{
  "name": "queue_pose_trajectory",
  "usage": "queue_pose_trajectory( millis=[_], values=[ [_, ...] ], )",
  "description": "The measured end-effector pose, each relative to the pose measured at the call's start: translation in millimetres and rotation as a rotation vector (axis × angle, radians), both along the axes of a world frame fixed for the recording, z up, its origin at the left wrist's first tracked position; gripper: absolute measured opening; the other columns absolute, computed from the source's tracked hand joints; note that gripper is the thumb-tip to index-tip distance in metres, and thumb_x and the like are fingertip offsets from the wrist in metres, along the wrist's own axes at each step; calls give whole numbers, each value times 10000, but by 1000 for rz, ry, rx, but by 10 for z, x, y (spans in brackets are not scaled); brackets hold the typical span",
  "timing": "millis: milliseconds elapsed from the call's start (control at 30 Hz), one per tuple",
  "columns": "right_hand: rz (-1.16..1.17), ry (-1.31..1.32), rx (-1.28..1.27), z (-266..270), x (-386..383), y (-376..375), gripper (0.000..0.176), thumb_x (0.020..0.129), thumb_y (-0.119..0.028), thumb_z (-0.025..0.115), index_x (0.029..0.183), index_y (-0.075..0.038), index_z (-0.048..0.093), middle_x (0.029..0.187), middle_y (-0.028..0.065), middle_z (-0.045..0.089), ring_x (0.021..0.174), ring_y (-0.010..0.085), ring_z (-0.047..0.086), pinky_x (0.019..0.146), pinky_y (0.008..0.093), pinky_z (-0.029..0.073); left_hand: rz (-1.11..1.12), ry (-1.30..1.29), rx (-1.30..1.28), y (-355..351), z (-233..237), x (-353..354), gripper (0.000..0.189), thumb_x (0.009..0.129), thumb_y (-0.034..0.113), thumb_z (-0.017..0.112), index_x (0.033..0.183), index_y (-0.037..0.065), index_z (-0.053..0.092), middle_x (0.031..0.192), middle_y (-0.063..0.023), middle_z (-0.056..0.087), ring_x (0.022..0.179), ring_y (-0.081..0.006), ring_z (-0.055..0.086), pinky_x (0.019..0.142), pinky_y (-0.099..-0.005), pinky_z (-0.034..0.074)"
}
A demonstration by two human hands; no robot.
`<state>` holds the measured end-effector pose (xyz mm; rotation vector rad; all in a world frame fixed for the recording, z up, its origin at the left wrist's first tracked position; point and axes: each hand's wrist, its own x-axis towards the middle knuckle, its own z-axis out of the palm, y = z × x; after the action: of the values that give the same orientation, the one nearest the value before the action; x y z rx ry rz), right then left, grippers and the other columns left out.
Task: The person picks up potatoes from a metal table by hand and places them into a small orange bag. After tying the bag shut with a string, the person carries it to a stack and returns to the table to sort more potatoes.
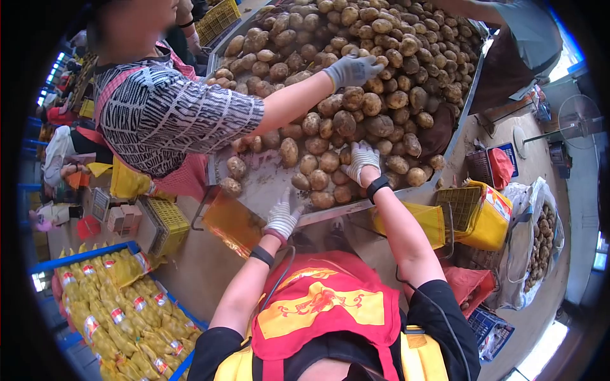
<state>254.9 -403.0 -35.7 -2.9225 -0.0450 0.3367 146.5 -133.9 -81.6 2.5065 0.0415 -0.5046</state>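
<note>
A large heap of brown potatoes [352,124] covers most of a metal-edged sorting table [257,184]. My right hand [362,160], in a white striped knit glove, rests among the potatoes near the front edge with its fingers stretched out; whether it grips one cannot be seen. My left hand [283,217], gloved the same way, is by the table's front edge, fingers apart and holding nothing. Loose potatoes lie just to its right. From the left, a co-worker's grey-gloved hand [353,70] reaches over onto the heap.
At lower left a blue-framed bin [82,259] holds many yellow net bags. Yellow crates [166,223] stand left of the table, and a yellow bag-lined crate [486,219] at right. Farther right are a white sack of potatoes [540,247] and a fan [578,120]. Another person leans in at upper right.
</note>
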Motion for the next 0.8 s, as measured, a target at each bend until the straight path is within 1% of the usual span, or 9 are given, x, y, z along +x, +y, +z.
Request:
queue_pose_trajectory(
  millis=[200, 300, 333, 400, 467, 500, 533, 633, 800],
  values=[
    [145, -7, 248, 46, -144, 219, 791, 708, -299, 764, 1372, -36, 423, 1302, 237, 515, 1246, 355, 484, 1066, 463, 364, 85, -83, -129, 61, -151, -96, 745, 863, 359, 651, 1441, 37, 311, 1240, -327, 551, 1103, -451, 573, 963, -493, 444],
    [-140, 48, 1004, 132, -444, 237, 698, 761, -259, 757, 1341, -21, 449, 1256, 194, 562, 1159, 275, 549, 980, 406, 463, 116, -74, -76, 15, -45, -23, 704, 840, 317, 678, 1415, 68, 357, 1272, -288, 527, 1164, -439, 526, 998, -490, 418],
    [-140, 52, 1002, 162, -582, 230, 698, 761, -259, 757, 1341, -21, 449, 1256, 194, 562, 1159, 275, 549, 980, 406, 463, 99, -102, 9, -18, 20, 9, 706, 828, 295, 693, 1417, 86, 364, 1299, -264, 508, 1199, -420, 503, 1031, -476, 399],
    [-511, 463, 1638, 377, -837, 247, 631, 821, -301, 723, 1339, -50, 464, 1267, 153, 570, 1131, 228, 559, 975, 385, 468, 67, -82, 53, -107, 114, 112, 663, 769, 260, 719, 1358, 132, 444, 1303, -198, 501, 1216, -389, 471, 1052, -510, 353],
    [-465, 537, 1858, -34, -1116, 207, 595, 847, -339, 695, 1330, -66, 478, 1264, 140, 571, 1118, 227, 568, 969, 385, 475, -338, -642, 379, -157, -90, 225, 624, 719, 245, 732, 1293, 149, 509, 1315, -143, 497, 1255, -369, 427, 1075, -541, 307],
    [-410, 609, 2078, -83, -1167, 214, 563, 874, -377, 668, 1320, -83, 491, 1261, 127, 572, 1105, 226, 578, 963, 386, 482, -339, -664, 446, -216, -120, 316, 623, 663, 248, 757, 1243, 161, 547, 1312, -116, 491, 1282, -335, 401, 1093, -561, 262],
    [-415, 600, 2080, -126, -1199, 194, 563, 874, -377, 668, 1320, -83, 491, 1261, 127, 572, 1105, 226, 578, 963, 386, 482, -346, -666, 442, -217, -137, 406, 623, 663, 248, 757, 1243, 161, 547, 1312, -116, 491, 1282, -335, 401, 1093, -561, 262],
    [-992, 805, 2209, -55, -1228, 194, 481, 902, -491, 609, 1181, -100, 598, 1071, 109, 664, 960, 264, 650, 813, 456, 549, -564, -419, 276, -197, 320, 620, 684, 620, 277, 807, 1239, 147, 547, 1265, -127, 504, 1275, -327, 404, 1112, -529, 237],
    [-838, 716, 2021, 167, -1291, 114, 437, 902, -413, 636, 1203, -101, 584, 981, 70, 681, 861, 203, 681, 702, 353, 573, -293, -123, -133, -261, 526, 537, 732, 655, 382, 830, 1229, 53, 516, 1225, -190, 521, 1218, -378, 449, 1083, -462, 332]
  ],
)
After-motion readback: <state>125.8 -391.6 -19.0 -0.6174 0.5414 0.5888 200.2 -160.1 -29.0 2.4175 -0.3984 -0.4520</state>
